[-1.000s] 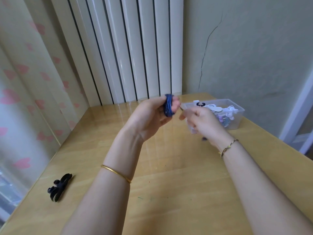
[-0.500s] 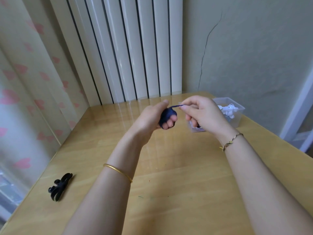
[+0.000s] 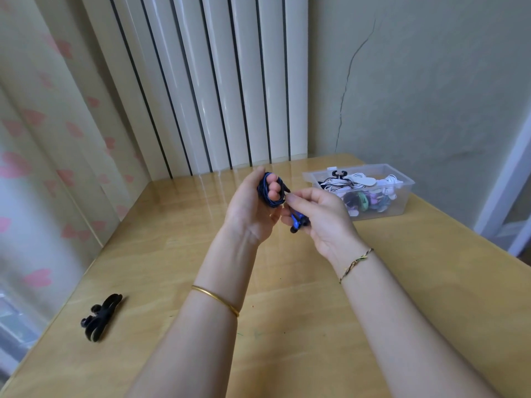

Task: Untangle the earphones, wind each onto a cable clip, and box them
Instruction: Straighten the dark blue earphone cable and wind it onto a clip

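Blue earphones [image 3: 267, 194] round L hand [image 3: 246, 211].

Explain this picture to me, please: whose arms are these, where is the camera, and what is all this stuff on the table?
There is no machine here: these are a person's own two arms. The single camera sits on the person's head and looks forward and down, so you see the hands much as that person does. The left hand holds a blue earphone cable wound in a coil around its fingers. The right hand pinches the loose end of that cable beside the coil and keeps the blue earbuds tucked under its curled fingers. Below the hands is a wooden table. At its far right stands a clear plastic box holding white and coloured earphone bundles. Near the table's left edge lies a small black clip-like piece, apart from everything else.
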{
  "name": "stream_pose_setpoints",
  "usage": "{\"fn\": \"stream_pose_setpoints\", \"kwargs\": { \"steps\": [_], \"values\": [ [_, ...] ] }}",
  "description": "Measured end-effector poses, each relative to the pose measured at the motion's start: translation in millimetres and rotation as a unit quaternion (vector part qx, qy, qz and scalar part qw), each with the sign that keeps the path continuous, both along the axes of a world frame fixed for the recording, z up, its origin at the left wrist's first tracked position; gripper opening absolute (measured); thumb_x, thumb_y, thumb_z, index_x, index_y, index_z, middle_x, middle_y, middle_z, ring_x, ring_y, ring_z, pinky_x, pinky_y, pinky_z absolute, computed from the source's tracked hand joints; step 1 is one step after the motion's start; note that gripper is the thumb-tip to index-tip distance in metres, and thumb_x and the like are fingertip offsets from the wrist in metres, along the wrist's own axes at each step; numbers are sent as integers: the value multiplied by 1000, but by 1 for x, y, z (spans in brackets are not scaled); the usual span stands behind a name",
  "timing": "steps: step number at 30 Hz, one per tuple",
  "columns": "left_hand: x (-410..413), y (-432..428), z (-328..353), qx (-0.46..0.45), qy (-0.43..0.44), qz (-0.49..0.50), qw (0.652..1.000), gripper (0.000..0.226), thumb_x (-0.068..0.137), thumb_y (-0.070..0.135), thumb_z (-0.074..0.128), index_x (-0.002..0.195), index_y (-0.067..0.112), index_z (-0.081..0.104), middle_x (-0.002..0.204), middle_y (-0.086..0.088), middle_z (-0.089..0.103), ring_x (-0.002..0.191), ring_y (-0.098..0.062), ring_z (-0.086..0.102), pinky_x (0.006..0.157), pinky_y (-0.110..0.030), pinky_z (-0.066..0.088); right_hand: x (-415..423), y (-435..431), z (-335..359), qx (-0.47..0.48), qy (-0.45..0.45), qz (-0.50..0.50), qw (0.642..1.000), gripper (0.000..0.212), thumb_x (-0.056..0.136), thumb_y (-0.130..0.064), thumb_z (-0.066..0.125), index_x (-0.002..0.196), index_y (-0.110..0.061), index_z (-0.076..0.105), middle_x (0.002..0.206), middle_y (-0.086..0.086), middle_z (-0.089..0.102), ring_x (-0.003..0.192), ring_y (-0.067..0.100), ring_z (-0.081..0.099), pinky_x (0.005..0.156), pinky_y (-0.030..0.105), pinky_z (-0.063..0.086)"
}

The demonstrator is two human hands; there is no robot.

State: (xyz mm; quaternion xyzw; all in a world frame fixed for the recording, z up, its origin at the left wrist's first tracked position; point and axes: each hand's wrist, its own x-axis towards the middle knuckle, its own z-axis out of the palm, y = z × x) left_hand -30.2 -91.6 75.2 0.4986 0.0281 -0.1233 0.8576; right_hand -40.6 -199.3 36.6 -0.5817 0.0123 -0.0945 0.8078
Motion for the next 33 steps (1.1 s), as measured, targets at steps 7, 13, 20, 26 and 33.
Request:
{"fn": "stream_pose_setpoints", "kwargs": {
  "steps": [7, 13, 20, 26, 33],
  "values": [
    [1, 2, 0, 8, -32, 25, 999, 46, 100, 36, 36, 62, 14, 50, 47, 3, 44, 41, -11, 35, 55, -25, 34, -2, 8, 2, 2, -18, 13, 1000, 17, 89, -17, 65, 95, -6, 53, 88, 9, 69, 67, 22, 69, 69, 43, 58],
    [2, 11, 2, 57, -53, -18, 997, 38, 94, 18, 31, 70, 6, 57, 51, -4, 53, 41, -14, 43, 50, -23, 44, -5, -1, 5, -89, -72, 81, 990, 27, 95, -15, 56, 121, -12, 60, 93, 0, 70, 79, 17, 69, 71, 38, 57],
    [-4, 29, 15, 130, -103, -228, 959, 42, 99, 23, 28, 99, 10, 68, 88, -2, 75, 82, -8, 69, 88, -28, 37, -4, -20, 3, 64, -79, 208, 973, 18, 80, -15, 56, 91, -14, 70, 84, 2, 70, 74, 14, 61, 65, 31, 55],
    [-2, 20, 18, 147, -120, -160, 969, 37, 101, 28, 40, 86, 8, 69, 73, -3, 73, 67, -9, 68, 84, -30, 45, -5, -16, -1, 88, -86, 213, 969, 21, 79, -11, 57, 98, -17, 65, 89, -2, 70, 82, 14, 65, 62, 26, 53],
    [-4, -4, 10, 186, -188, 94, 960, 41, 96, 16, 44, 58, 7, 56, 44, -1, 53, 38, -11, 44, 47, -21, 40, -1, 1, 0, 60, -101, 136, 984, 15, 89, -5, 57, 98, -15, 62, 73, -6, 66, 74, 13, 64, 60, 25, 49]
  ]
}}
